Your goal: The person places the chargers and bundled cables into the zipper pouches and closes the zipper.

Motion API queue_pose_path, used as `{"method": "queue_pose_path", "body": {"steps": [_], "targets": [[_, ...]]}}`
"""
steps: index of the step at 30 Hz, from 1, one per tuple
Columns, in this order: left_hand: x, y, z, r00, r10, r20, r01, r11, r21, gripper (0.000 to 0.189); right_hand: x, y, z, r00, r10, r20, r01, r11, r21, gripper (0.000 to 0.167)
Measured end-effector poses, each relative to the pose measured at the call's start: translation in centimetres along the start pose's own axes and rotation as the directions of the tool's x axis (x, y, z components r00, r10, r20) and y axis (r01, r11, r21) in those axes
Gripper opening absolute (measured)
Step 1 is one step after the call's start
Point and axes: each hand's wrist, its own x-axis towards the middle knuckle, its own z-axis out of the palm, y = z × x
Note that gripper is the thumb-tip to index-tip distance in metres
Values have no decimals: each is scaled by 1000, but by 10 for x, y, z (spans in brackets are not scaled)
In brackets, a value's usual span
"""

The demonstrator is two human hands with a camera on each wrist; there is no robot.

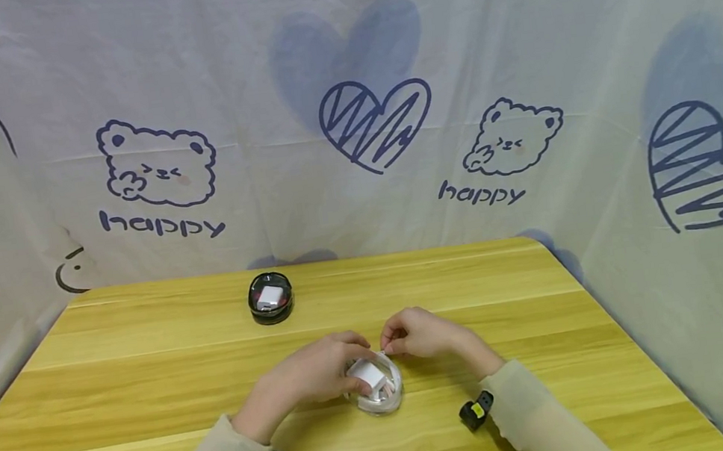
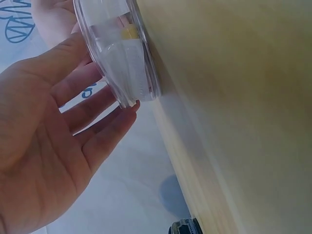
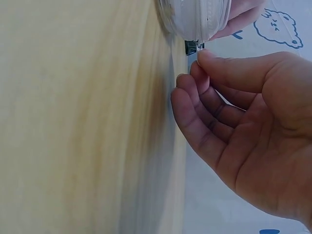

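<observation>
A small round clear zip case (image 1: 380, 406) stands on the wooden table between my two hands, with a white charger plug (image 1: 368, 374) showing inside it. My left hand (image 1: 326, 365) grips the case from its left side, thumb at the near edge and fingers around the far side. At the far right of the rim, my right hand (image 1: 419, 333) pinches the small zip pull (image 3: 200, 47) between thumb and forefinger. The other right fingers curl loosely below it. Through the clear wall (image 2: 105, 44), the left wrist view shows white contents and a yellowish piece.
Farther back on the table (image 1: 151, 387), left of centre, sits a black round case (image 1: 272, 316) with a white block (image 1: 270, 297) visible in it. A pale printed curtain (image 1: 253, 118) hangs behind the table and along its sides. Each sleeve has a black wrist device (image 1: 475, 412).
</observation>
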Motion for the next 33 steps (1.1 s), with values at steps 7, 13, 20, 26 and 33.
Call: {"method": "queue_pose_path", "body": {"steps": [7, 13, 20, 26, 33], "targets": [[1, 3, 1, 999, -33, -9, 33, 999, 30, 46, -2, 1, -3, 1000, 0, 22, 0, 1000, -18, 13], [1, 4, 2, 999, -30, -24, 31, 999, 42, 46, -5, 1, -8, 997, -23, 79, 25, 999, -25, 10], [0, 3, 1, 999, -3, -34, 4, 999, 39, 44, -7, -1, -8, 995, -2, 96, 0, 1000, 18, 9], [-1, 4, 0, 999, -6, -35, 7, 1000, 21, 42, -5, 0, -7, 998, 9, 64, -9, 1000, 10, 10], [-2, 5, -1, 999, -33, -40, 35, 998, 47, 41, -2, -2, -2, 1000, 7, -5, -7, 1000, -4, 10]]}}
